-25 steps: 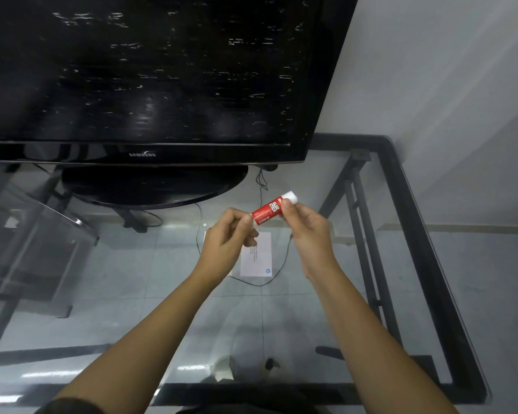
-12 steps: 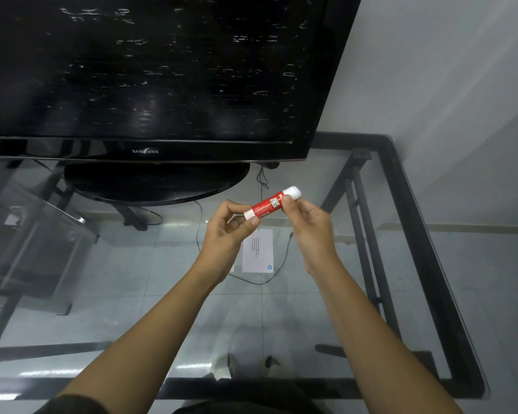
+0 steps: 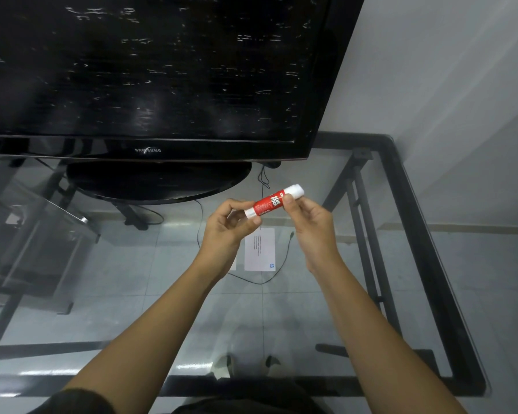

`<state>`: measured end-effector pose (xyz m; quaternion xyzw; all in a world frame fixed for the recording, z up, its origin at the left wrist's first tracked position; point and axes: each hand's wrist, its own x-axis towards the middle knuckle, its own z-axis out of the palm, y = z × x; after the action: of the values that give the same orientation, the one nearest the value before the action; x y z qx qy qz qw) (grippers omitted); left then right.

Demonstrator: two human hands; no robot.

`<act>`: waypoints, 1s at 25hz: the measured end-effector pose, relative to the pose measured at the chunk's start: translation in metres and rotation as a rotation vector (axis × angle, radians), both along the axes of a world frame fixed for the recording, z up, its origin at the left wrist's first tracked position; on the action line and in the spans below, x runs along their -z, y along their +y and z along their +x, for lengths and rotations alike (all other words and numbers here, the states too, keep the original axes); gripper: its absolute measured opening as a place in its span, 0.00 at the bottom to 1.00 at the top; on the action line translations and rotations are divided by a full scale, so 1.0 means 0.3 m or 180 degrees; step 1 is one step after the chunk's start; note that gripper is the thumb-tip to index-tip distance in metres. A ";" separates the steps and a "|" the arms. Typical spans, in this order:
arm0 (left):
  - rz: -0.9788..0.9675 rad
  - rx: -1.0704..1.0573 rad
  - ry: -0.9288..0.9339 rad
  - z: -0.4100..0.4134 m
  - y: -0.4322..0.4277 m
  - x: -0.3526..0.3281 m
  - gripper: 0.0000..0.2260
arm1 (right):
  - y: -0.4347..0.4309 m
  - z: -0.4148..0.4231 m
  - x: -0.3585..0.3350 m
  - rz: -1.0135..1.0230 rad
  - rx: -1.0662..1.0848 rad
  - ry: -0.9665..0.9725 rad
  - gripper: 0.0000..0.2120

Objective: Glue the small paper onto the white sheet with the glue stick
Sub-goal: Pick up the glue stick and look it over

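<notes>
Two hands' fingers grasp red "GLUE STICK" tube before Samsung television.

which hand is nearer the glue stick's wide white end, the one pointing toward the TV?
Right. The right hand pinches the glue stick just below that white end; the left hand holds the opposite, lower end.

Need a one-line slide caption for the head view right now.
Both hands, left and right, hold a red glue stick above the small paper on the glass table.
</notes>
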<state>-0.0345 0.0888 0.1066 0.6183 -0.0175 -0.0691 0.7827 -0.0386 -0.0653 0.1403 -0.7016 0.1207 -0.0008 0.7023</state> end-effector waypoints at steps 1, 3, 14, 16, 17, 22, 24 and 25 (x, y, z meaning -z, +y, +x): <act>0.0060 0.0028 0.0067 -0.001 0.002 0.000 0.11 | 0.003 -0.001 0.000 0.0006 -0.0001 -0.0015 0.05; 0.0038 0.0133 0.0404 -0.003 0.003 -0.006 0.13 | 0.007 -0.002 -0.002 -0.0002 -0.0002 -0.0041 0.05; 0.1681 -0.0853 -0.1811 -0.025 0.018 0.005 0.07 | 0.027 -0.013 -0.015 -0.0174 -0.0019 -0.0002 0.05; 0.2600 -0.1195 -0.2934 -0.029 0.020 0.016 0.06 | 0.037 -0.017 -0.015 -0.0158 -0.0016 0.0098 0.07; 0.2720 -0.1228 -0.2992 -0.032 0.017 0.017 0.07 | 0.041 -0.020 -0.015 -0.0111 -0.0035 0.0121 0.08; 0.1558 -0.0505 -0.1097 -0.050 0.023 -0.003 0.15 | 0.036 -0.014 0.017 -0.0095 -0.0436 0.0015 0.23; 0.1139 -0.0645 -0.0788 -0.045 0.038 0.005 0.11 | 0.035 0.009 0.076 -0.0739 -0.0719 0.0083 0.34; 0.1027 -0.0738 -0.0671 -0.044 0.045 0.009 0.11 | 0.031 0.024 0.118 -0.1308 -0.0865 0.0129 0.38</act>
<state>-0.0478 0.1024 0.1040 0.7371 -0.0168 0.0845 0.6703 -0.0315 -0.0559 0.1049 -0.8393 0.0365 0.0832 0.5360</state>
